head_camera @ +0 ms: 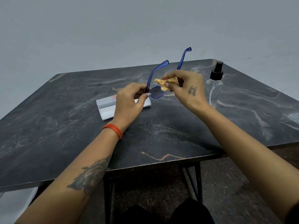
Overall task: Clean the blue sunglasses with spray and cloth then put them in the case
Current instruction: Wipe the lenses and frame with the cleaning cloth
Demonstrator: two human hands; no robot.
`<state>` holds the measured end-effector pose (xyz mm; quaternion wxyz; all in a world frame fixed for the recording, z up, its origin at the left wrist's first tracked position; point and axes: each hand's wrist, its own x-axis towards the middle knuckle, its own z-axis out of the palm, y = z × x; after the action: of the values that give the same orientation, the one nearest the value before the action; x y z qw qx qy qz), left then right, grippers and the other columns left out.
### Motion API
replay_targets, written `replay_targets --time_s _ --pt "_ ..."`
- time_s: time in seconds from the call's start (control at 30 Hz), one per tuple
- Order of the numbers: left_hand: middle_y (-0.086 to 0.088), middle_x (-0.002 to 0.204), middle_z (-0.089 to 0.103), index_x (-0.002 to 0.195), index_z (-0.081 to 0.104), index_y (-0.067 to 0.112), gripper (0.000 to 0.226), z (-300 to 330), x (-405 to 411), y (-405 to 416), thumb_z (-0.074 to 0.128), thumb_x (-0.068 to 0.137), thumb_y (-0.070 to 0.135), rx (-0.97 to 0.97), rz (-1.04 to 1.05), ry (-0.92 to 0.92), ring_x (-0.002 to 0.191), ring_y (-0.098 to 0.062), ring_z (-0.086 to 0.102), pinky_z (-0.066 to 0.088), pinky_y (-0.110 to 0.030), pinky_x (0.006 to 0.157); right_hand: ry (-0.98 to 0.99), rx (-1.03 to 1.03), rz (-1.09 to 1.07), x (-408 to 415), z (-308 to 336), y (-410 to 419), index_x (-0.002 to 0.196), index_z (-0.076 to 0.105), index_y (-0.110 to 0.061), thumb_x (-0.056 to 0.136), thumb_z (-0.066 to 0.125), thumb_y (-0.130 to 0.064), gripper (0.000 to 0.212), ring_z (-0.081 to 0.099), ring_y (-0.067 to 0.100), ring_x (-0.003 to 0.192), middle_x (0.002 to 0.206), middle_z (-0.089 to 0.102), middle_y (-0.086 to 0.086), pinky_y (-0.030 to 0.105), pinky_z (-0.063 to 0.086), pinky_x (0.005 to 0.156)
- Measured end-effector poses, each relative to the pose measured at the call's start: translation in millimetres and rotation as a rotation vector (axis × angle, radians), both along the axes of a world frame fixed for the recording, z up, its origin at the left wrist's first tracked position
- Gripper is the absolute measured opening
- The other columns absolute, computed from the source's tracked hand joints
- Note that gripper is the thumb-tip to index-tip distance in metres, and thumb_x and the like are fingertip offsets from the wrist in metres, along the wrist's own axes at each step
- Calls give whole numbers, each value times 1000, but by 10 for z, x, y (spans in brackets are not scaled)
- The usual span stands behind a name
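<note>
Both hands grip sunglasses (156, 92) and cloth (163, 84) over dark marble table (161, 130).

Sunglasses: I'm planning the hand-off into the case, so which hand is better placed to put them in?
Left, probably. The left hand already holds the sunglasses directly above the case; the right hand pinches the cloth.
</note>
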<state>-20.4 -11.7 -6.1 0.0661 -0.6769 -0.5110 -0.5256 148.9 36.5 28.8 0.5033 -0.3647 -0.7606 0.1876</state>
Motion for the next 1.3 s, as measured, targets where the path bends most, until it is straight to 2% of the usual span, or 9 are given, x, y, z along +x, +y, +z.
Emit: replay_targets --time_s 0.2,0.3,0.37,0.47,0.6,0.77,1.03,1.17,1.3 --pt "-12 91 69 96 68 2 17 1 -5 4 69 80 3 -16 0 28 81 -18 65 55 -20 76 -150 137 -13 -195 -178 112 93 74 -6 79 63 7 22 58 17 87 97 62 13 9 39 71" --pt "-12 90 69 96 68 2 17 3 -11 16 69 79 3 -21 5 24 80 -20 65 56 -26 75 -265 163 47 -178 -231 111 102 71 -7 78 68 -5 24 57 24 99 105 63 12 25 43 84" --pt "-12 90 69 96 68 1 17 -5 -13 15 69 80 4 -29 9 24 80 -21 66 56 -27 75 -389 184 95 -146 -263 102 109 68 -8 74 75 -14 36 54 27 104 112 63 10 27 37 90" --pt "-12 90 69 97 68 1 17 -16 -12 0 70 80 4 -36 8 19 81 -21 66 57 -28 75 -467 264 98 -137 -298 88 110 66 -7 72 76 -7 39 54 31 101 112 64 10 26 33 87" --pt "-10 92 68 95 66 2 16 -15 -10 -7 70 79 4 -62 -22 -62 83 -21 67 56 -22 77 -422 382 95 -137 -289 56 101 69 -3 73 72 3 29 58 35 86 100 69 13 39 47 76" --pt "-12 98 66 97 61 6 27 -25 -6 -4 74 74 2 -131 -63 -114 90 -22 67 57 -38 82 -401 442 95 -120 -278 24 93 73 -2 73 73 3 20 60 36 82 94 71 14 44 52 70" --pt "-13 92 68 90 64 5 23 -19 -13 68 76 71 4 -128 -51 -112 85 -23 67 57 -41 76 -382 313 47 -77 -257 64 98 72 -8 72 76 -8 26 58 34 95 101 70 10 39 45 81" --pt "-13 87 68 89 66 1 21 -35 -24 56 76 71 5 -119 -28 -16 80 -25 65 56 -43 73 -434 273 72 -115 -301 70 106 69 -11 75 74 -19 33 54 29 102 106 66 8 33 39 86" --pt "-12 88 68 91 66 0 22 -33 -62 31 76 72 5 -122 -1 26 80 -23 65 56 -41 73 -404 268 125 -160 -291 28 104 70 -9 79 69 -11 25 58 28 98 106 69 8 36 44 87"
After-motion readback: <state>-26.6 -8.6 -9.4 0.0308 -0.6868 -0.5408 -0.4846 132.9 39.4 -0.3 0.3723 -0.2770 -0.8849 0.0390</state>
